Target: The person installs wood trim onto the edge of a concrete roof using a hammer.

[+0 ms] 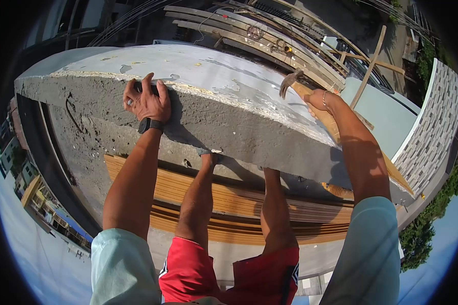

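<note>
Clutching the concrete ledge [229,114], the left hand [147,101] seems braced for balance. The right hand [321,99] clenches a claw hammer [290,81] over it.

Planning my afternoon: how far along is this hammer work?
Done: the concrete wall is mostly bare on top. In hand: right hand holds the hammer at a wooden board; left hand grips the wall's edge. Left: that board, seemingly, still against the wall.

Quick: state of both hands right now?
Left hand: closed, fingers curled over the top edge of the rough grey concrete wall.
Right hand: closed, holding the wooden-handled steel claw hammer.
</note>
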A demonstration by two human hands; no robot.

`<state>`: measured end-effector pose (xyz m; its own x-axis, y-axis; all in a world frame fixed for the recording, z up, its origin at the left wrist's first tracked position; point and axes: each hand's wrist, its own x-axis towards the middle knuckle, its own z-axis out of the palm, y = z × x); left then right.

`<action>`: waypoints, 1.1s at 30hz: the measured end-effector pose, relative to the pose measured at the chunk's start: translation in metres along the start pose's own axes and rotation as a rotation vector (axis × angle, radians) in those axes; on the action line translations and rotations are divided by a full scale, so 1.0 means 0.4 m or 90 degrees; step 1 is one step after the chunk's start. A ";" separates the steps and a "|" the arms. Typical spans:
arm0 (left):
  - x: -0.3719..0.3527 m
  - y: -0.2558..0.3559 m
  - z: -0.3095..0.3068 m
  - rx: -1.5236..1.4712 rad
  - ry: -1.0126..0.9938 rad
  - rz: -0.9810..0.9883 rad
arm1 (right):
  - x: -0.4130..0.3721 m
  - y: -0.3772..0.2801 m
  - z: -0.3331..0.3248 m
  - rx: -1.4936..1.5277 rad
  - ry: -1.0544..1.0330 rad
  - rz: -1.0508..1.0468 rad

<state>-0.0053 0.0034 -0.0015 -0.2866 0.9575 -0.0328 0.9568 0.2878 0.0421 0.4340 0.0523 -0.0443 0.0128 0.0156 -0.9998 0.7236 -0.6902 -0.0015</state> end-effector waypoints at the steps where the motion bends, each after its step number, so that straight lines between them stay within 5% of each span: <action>1: -0.010 0.006 -0.004 -0.007 -0.027 0.002 | -0.019 0.015 -0.002 0.078 0.006 -0.025; 3: -0.006 0.004 0.007 0.020 0.013 -0.001 | -0.040 0.017 -0.005 0.153 0.085 -0.033; 5: -0.010 -0.007 0.019 0.001 0.021 0.017 | -0.044 0.034 0.003 -0.139 0.010 0.053; 7: -0.012 -0.006 0.016 0.007 0.032 0.012 | -0.038 0.052 -0.020 -0.126 -0.017 0.043; 11: -0.005 0.004 0.016 0.019 0.013 0.003 | -0.050 0.104 -0.020 0.219 0.108 -0.039; 13: -0.009 -0.005 0.017 0.000 0.025 0.015 | -0.053 0.112 -0.031 -0.097 0.007 0.057; 14: -0.009 -0.014 0.020 0.002 0.023 0.012 | -0.052 0.123 -0.060 -0.109 -0.050 0.024; 17: -0.006 -0.003 0.013 0.016 0.033 0.017 | -0.052 0.173 -0.047 0.151 0.076 -0.027; 22: -0.010 -0.013 0.016 0.029 0.029 0.019 | -0.117 0.172 -0.092 -0.132 0.017 0.008; 23: -0.009 -0.007 0.013 0.037 0.033 0.029 | -0.116 0.198 -0.076 -0.133 0.017 0.015; 25: -0.010 0.000 0.016 0.026 0.033 0.018 | -0.107 0.231 -0.046 0.196 0.140 -0.024; 29: -0.016 -0.024 0.032 0.035 0.030 0.015 | -0.141 0.228 -0.095 -0.030 0.032 0.020; 30: -0.019 -0.018 0.023 0.034 0.022 0.020 | -0.141 0.243 -0.081 0.115 0.086 0.000; 33: 0.000 -0.015 0.021 0.046 0.038 0.036 | -0.147 0.252 -0.055 0.007 0.117 0.019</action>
<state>-0.0108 0.0017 -0.0103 -0.2323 0.9723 0.0270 0.9720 0.2330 -0.0299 0.5215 -0.0023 0.0147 0.1610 0.1253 -0.9790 0.7131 -0.7005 0.0276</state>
